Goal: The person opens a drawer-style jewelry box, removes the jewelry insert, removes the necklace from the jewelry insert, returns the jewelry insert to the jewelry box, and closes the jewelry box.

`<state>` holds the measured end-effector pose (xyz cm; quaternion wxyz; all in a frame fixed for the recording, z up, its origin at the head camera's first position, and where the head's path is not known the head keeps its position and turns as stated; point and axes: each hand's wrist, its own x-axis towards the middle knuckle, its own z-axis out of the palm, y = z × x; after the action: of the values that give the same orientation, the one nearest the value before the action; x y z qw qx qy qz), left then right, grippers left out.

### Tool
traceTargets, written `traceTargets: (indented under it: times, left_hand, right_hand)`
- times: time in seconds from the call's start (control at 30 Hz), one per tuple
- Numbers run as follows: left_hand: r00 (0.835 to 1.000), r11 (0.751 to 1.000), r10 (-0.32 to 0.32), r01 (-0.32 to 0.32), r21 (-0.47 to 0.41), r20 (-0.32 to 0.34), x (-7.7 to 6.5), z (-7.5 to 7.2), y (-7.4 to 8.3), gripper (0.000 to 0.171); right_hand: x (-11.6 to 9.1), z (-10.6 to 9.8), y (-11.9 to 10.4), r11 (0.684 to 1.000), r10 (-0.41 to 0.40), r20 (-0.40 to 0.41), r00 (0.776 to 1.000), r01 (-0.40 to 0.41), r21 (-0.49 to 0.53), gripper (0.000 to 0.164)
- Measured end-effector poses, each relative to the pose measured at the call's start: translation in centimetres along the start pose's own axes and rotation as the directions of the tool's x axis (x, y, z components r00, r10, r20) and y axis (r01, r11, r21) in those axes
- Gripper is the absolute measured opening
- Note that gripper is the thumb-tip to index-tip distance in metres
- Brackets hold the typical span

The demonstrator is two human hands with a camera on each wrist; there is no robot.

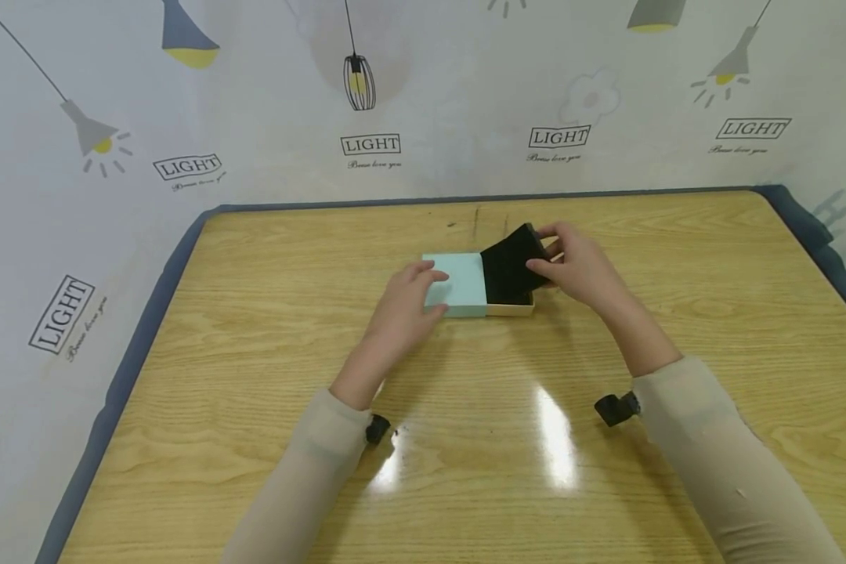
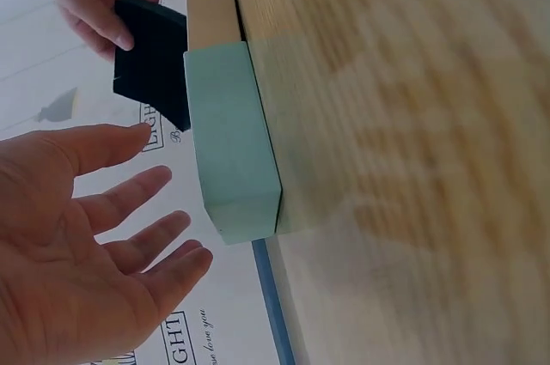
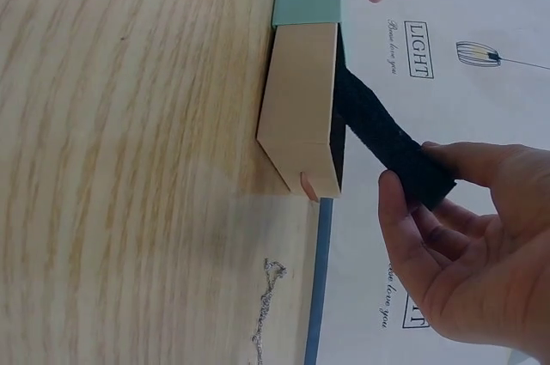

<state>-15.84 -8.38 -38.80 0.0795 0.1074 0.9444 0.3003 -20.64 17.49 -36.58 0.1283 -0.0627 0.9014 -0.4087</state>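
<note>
A small drawer box lies on the table, its mint-green sleeve [image 1: 458, 280] on the left and its cream inner tray [image 1: 511, 310] slid partway out to the right. My right hand [image 1: 574, 262] pinches a black foam pad [image 3: 391, 142] by its outer edge between thumb and fingers. The pad slants up out of the tray, and its inner end disappears toward the sleeve. Spread loosely beside the sleeve, my left hand [image 2: 112, 228] has its fingertips apart from the box and holds nothing. A short ribbon tab [image 3: 308, 186] sticks out of the tray's end.
A thin silvery chain [image 3: 265, 305] lies on the wooden table [image 1: 254, 313] beyond the tray's end. Behind the table's far edge stands a wall covering [image 1: 451, 94] printed with lamps. Small black devices [image 1: 615, 409] sit at both wrists.
</note>
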Motion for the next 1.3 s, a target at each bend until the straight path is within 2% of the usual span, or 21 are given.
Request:
traceTargets:
  times: [0.27, 0.53, 0.7, 1.03, 1.3]
  left_hand:
    - [0.998, 0.994, -0.009, 0.003, 0.108, 0.059, 1.0, -0.3, -0.1, 0.054]
    - [0.993, 0.979, -0.058, 0.036, 0.2, 0.107, 2.6, -0.9, -0.1, 0.072]
    - [0.99, 0.965, -0.067, 0.033, 0.261, 0.124, 3.3, -0.7, -0.3, 0.072]
    - [0.984, 0.969, -0.087, 0.047, 0.243, 0.157, 3.6, -0.9, -0.3, 0.067]
    - [0.978, 0.977, -0.083, 0.043, 0.207, 0.192, 3.5, -1.3, -0.3, 0.067]
  right_hand:
    - [0.3, 0.6, 0.3, 0.999, 0.009, 0.012, 1.0, -0.009, -0.032, 0.058]
    - [0.3, 0.6, 0.4, 0.999, 0.014, 0.026, 1.0, -0.012, -0.049, 0.058]
    - [0.4, 0.6, 0.6, 0.998, 0.027, 0.039, 0.999, -0.025, -0.059, 0.06]
    - [0.7, 0.9, 0.5, 0.997, 0.057, 0.072, 0.996, -0.053, -0.059, 0.059]
    - [0.8, 1.1, 0.6, 0.992, 0.063, 0.089, 0.994, -0.052, -0.118, 0.056]
